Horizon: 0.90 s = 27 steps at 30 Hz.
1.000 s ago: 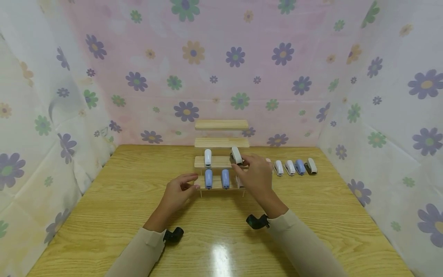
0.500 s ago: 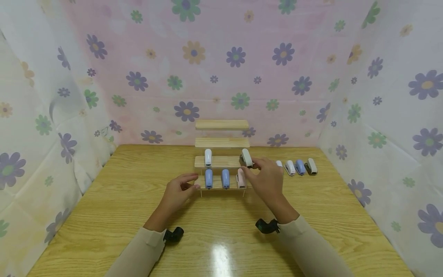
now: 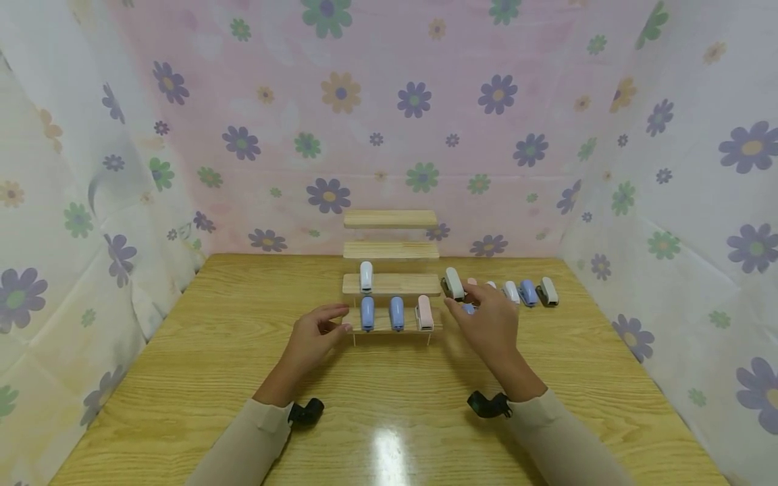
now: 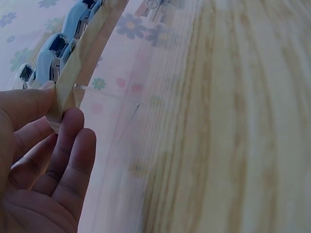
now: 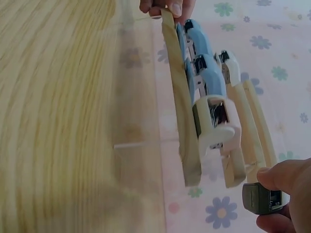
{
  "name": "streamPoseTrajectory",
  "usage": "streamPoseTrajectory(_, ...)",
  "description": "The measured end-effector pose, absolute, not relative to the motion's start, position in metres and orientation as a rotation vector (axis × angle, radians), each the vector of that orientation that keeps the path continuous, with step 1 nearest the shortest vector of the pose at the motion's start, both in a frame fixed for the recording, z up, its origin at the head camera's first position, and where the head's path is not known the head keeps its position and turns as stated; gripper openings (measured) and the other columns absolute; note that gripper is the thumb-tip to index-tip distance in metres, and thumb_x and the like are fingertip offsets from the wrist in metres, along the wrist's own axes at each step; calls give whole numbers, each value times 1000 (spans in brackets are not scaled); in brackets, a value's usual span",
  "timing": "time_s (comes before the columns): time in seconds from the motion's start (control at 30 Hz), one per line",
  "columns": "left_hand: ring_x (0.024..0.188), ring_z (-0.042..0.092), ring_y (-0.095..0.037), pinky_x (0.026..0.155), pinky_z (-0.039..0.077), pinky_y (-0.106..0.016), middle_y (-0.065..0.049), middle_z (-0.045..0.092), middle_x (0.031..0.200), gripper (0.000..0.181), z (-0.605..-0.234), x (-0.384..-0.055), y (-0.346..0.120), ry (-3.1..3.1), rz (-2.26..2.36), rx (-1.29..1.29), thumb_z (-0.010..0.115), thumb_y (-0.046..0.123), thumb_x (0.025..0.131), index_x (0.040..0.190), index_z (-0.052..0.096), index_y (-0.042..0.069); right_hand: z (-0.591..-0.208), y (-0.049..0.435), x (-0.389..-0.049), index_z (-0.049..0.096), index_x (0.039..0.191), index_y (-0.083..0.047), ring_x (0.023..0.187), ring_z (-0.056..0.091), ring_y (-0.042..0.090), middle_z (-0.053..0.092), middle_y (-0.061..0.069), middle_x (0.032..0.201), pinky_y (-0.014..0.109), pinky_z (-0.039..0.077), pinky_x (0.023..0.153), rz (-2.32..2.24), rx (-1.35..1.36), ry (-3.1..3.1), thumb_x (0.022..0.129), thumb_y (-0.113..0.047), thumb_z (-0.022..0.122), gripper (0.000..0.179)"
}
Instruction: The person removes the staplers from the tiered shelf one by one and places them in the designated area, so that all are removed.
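Note:
My left hand [image 3: 313, 337] pinches the left end of the lowest tier of a wooden step rack [image 3: 381, 320], thumb [image 4: 36, 99] on top and fingers underneath. On that tier stand two blue mini staplers [image 3: 367, 314] and, at the right end, a pink stapler [image 3: 424, 312]. A white stapler [image 3: 366, 277] sits at the left of the second tier. Just right of the rack, my right hand [image 3: 489, 320] holds a pale grey stapler [image 3: 452, 283] with a dark base between thumb and fingers. In the right wrist view this stapler [image 5: 260, 199] shows end-on, partly hidden by the fingers.
The two upper tiers [image 3: 391, 250] of the rack hold nothing. On the table [image 3: 243, 364] to the right runs a row of staplers, including a white one [image 3: 510, 291], a blue one [image 3: 528, 293] and a grey one [image 3: 548, 291]. My right hand partly covers others.
My right hand has carried the grey stapler rightward, from in front of the second tier to beyond the rack's right side, uncovering the pink stapler. The left hand stays put.

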<state>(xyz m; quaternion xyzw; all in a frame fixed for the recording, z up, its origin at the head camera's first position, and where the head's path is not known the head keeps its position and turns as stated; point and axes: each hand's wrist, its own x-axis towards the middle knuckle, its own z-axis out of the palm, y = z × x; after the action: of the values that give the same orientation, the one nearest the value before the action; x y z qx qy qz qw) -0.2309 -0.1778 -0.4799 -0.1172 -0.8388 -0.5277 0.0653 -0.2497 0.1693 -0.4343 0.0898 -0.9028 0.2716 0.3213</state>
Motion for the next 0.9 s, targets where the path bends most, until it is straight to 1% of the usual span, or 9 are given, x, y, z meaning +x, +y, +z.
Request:
streamPoseTrajectory(0.13,101,72,-20,81,59,-24,-2,64,142,37,-479,-231,-177,-2537,-1592,-345,74,22,98,134,71,14,-439,182,-248,80,114,-11,79,68,27,75,6,87,46,50,67,688,210,-2393,83,-40,88,43)
streamPoseTrajectory(0.23,103,72,-20,85,60,-26,-2,63,143,39,-479,-230,-177,-2540,-1584,-347,74,22,98,136,70,14,-442,191,-247,80,115,-12,80,69,28,76,6,89,46,49,69,671,184,-2409,84,-41,87,43)
streamPoseTrajectory(0.33,104,73,-20,87,60,-27,-3,63,144,40,-479,-230,-177,-2540,-1581,-351,74,22,98,137,69,14,-445,199,-247,80,117,-12,78,68,26,77,6,89,45,47,67,669,163,-2409,84,-40,87,44)
streamPoseTrajectory(0.43,103,72,-20,85,59,-25,-3,63,144,39,-479,-230,-178,-2538,-1586,-348,74,22,98,136,69,13,-449,206,-248,80,117,-12,78,67,25,76,5,90,46,45,68,664,134,-2429,84,-40,87,44)
streamPoseTrajectory(0.57,102,71,-20,78,58,-23,-3,63,144,38,-480,-230,-179,-2529,-1602,-340,75,23,98,134,71,13,-455,216,-250,79,118,-11,82,67,26,75,7,93,50,47,72,658,92,-2463,86,-42,85,45)
streamPoseTrajectory(0.67,101,71,-20,77,58,-23,-3,63,143,38,-481,-230,-178,-2526,-1613,-338,76,22,97,134,71,13,-460,222,-251,78,120,-9,83,68,28,76,9,95,50,49,73,656,71,-2470,87,-42,83,47)
streamPoseTrajectory(0.83,101,72,-20,79,59,-23,-2,64,142,38,-481,-231,-178,-2528,-1618,-341,75,22,97,134,71,13,-465,233,-251,77,122,-9,83,69,28,77,10,96,39,49,61,683,22,-2496,88,-41,82,47)
streamPoseTrajectory(0.9,100,72,-20,78,59,-24,-1,64,142,37,-481,-231,-178,-2529,-1614,-335,75,22,98,133,72,14,-466,237,-252,77,122,-9,82,69,27,77,9,96,36,48,59,692,2,-2511,89,-41,82,46)
